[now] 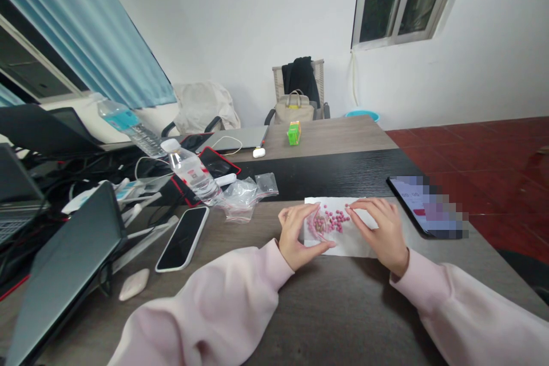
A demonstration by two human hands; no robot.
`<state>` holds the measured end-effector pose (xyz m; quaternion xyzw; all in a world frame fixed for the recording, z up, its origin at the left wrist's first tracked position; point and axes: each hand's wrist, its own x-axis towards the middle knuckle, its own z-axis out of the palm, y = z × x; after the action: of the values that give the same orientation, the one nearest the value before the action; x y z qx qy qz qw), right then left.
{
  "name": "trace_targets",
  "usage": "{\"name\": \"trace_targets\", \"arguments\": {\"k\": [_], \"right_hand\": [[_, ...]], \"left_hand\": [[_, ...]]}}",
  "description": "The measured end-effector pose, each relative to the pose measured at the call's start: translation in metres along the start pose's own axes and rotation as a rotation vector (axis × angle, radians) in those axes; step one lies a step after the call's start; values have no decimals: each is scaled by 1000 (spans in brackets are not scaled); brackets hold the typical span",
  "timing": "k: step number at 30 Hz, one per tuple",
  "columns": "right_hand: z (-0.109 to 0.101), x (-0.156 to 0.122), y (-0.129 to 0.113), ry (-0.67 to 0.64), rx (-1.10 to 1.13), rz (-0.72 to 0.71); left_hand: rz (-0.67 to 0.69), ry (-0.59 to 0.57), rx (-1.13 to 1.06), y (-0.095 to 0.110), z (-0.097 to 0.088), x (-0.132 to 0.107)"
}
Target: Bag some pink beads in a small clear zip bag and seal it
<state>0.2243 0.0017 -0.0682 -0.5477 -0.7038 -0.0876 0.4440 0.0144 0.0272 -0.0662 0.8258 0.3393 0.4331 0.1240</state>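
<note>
While curving the left hand (297, 234), thumb and fingers spread, about a clear container (312, 230) on white paper (349, 247), apparently pinching a pink bead (347, 206) in the right hand (385, 230) beside loose beads (338, 219). Could easily send beads rolling onto the bench (317, 320) by tipping the container or loosening that pinch.

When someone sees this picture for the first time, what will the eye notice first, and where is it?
Most likely the pink beads, loose on a white sheet between the left hand and the right hand. After that, perhaps the blue curtain at the upper left, or the small bright green object toward the far end of the table.
</note>
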Motion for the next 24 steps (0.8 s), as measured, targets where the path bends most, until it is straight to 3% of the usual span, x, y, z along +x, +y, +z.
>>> {"name": "trace_targets", "arguments": {"k": [4,9,15,19,24], "right_hand": [[-6,-1,-13,86,217,-183],[-8,-7,-25,64,261,-306],[-7,-8,-28,72,258,-333],[-8,-9,-28,51,268,-320],[-5,-9,-27,40,313,-205]], "left_hand": [[10,-69,-55,-2,0,0],[50,-133,-119,-2,0,1],[91,-246,-215,-1,0,2],[144,-234,-283,-1,1,3],[80,-262,-280,2,-2,4]]}}
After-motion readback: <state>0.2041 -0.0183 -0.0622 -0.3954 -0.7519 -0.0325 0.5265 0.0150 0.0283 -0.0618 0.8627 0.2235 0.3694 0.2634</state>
